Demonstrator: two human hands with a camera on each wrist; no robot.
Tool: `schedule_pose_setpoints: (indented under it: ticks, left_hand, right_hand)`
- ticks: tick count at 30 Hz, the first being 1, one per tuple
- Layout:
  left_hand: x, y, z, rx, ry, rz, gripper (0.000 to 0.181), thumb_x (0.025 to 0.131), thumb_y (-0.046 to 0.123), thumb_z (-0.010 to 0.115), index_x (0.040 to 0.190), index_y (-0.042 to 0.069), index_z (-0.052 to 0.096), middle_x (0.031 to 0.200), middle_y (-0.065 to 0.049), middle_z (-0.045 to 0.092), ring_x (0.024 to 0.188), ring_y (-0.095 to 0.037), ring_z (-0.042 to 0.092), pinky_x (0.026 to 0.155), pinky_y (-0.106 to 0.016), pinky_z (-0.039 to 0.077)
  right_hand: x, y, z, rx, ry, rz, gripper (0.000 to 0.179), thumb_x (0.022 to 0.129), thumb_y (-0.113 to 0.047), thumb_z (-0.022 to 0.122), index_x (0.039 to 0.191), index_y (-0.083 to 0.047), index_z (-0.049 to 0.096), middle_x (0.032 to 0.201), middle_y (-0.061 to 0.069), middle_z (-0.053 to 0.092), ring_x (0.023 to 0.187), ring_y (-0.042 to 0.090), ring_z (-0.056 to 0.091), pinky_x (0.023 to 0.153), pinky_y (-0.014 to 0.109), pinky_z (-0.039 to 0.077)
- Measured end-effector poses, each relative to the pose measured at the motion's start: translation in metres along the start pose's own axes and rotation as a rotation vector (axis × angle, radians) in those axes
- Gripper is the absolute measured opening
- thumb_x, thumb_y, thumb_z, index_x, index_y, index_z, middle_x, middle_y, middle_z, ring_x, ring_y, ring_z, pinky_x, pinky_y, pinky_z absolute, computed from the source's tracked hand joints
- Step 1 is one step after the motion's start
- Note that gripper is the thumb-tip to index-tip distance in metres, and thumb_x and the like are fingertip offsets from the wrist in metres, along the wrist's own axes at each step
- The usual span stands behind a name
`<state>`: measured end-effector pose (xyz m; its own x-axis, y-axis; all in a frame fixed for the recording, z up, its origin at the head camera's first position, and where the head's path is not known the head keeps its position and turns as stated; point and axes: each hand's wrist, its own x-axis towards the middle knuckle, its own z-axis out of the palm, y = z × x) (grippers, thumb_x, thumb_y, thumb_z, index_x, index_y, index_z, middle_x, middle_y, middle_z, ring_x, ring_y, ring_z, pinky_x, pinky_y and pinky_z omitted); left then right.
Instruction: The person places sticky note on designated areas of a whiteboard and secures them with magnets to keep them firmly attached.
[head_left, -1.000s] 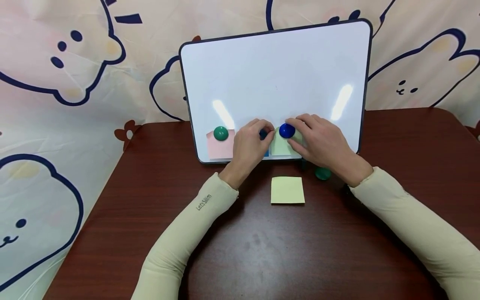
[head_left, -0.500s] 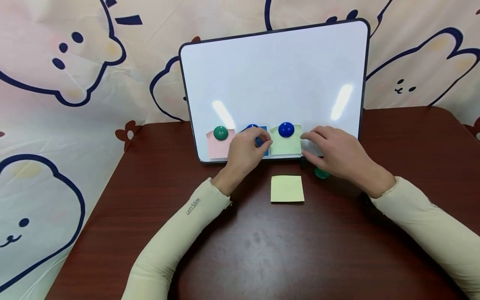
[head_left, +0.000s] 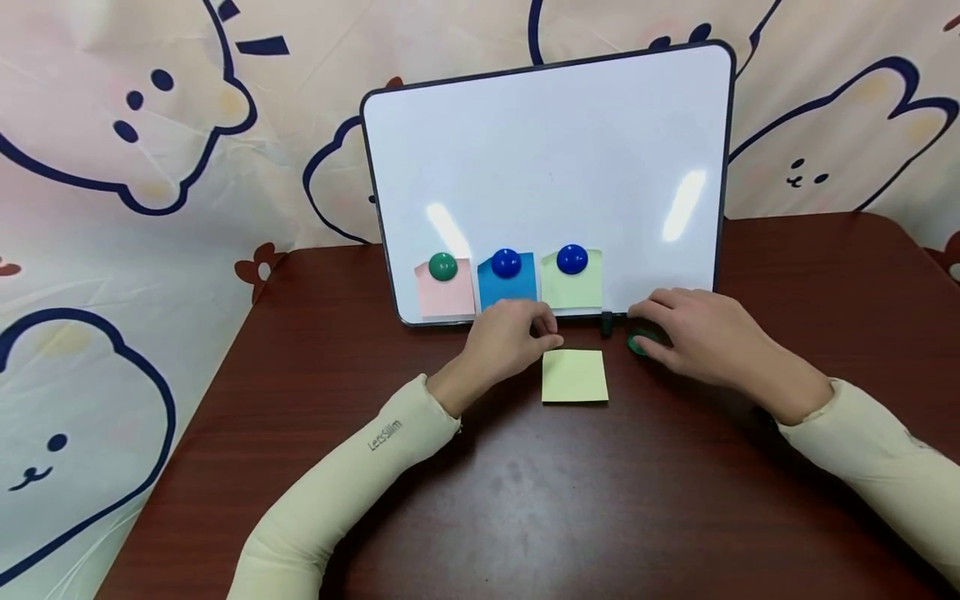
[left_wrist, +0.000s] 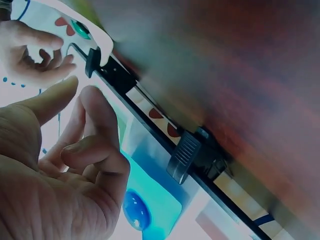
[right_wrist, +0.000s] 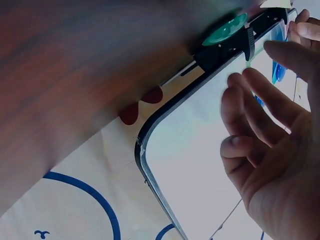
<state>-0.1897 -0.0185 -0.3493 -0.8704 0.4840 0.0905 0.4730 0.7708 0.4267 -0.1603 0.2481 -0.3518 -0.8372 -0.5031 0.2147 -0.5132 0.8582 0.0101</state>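
My left hand hovers at the upper left corner of a yellow sticky note lying on the table. Its fingers are loosely bent and hold nothing, as the left wrist view shows. My right hand reaches over a loose green round magnet that it partly hides; in the right wrist view the fingers are spread apart from that magnet. On the whiteboard, a green magnet is on a pink note, one blue magnet on a blue note, another on a light green note.
The whiteboard leans at the back of the dark wooden table. A black clip foot juts from its lower edge, between my hands. Behind hangs a patterned cloth.
My right hand has left the blue magnet on the light green note and moved right and down to the loose green magnet. My left hand has moved down from the blue note toward the yellow note.
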Motion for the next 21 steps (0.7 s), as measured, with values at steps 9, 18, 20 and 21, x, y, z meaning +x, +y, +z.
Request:
schedule_pose_setpoints:
  ticks: [9,18,20,21]
  left_hand:
    - [-0.008,-0.0055,-0.0015,0.016,-0.114,-0.045,0.016,0.088,0.031,0.076,0.099,0.019,0.073,0.092,0.005,0.073,0.085,-0.01,0.065,0.068,-0.027,0.051]
    - [-0.0063,-0.0018,0.0011,0.113,-0.231,-0.036,0.026,0.09,0.032,0.074,0.113,0.019,0.073,0.094,0.004,0.074,0.084,-0.011,0.066,0.068,-0.029,0.054]
    - [-0.0061,-0.0021,0.0009,0.119,-0.244,-0.033,0.026,0.091,0.032,0.073,0.113,0.019,0.073,0.095,0.004,0.075,0.085,-0.012,0.067,0.07,-0.03,0.054]
    - [-0.0058,-0.0024,0.0011,0.12,-0.249,-0.031,0.026,0.091,0.031,0.073,0.113,0.019,0.073,0.096,0.003,0.075,0.086,-0.012,0.068,0.071,-0.03,0.055]
  right_hand:
    - [-0.0064,0.0039,-0.0012,0.026,-0.18,0.02,0.045,0.088,-0.035,0.073,0.126,-0.011,0.066,0.113,0.011,0.067,0.087,0.021,0.064,0.072,0.043,0.058]
    - [-0.0089,0.0035,0.001,0.034,-0.197,-0.005,0.044,0.087,-0.035,0.075,0.122,-0.009,0.068,0.099,0.003,0.066,0.074,0.014,0.058,0.063,0.035,0.053]
    - [-0.0089,0.0031,0.0018,0.047,-0.202,-0.009,0.044,0.087,-0.034,0.075,0.122,-0.009,0.068,0.099,0.003,0.066,0.075,0.013,0.058,0.063,0.035,0.053]
    - [-0.009,0.0031,0.0022,0.053,-0.203,-0.012,0.043,0.087,-0.034,0.075,0.122,-0.01,0.068,0.099,0.002,0.065,0.075,0.013,0.058,0.064,0.035,0.053]
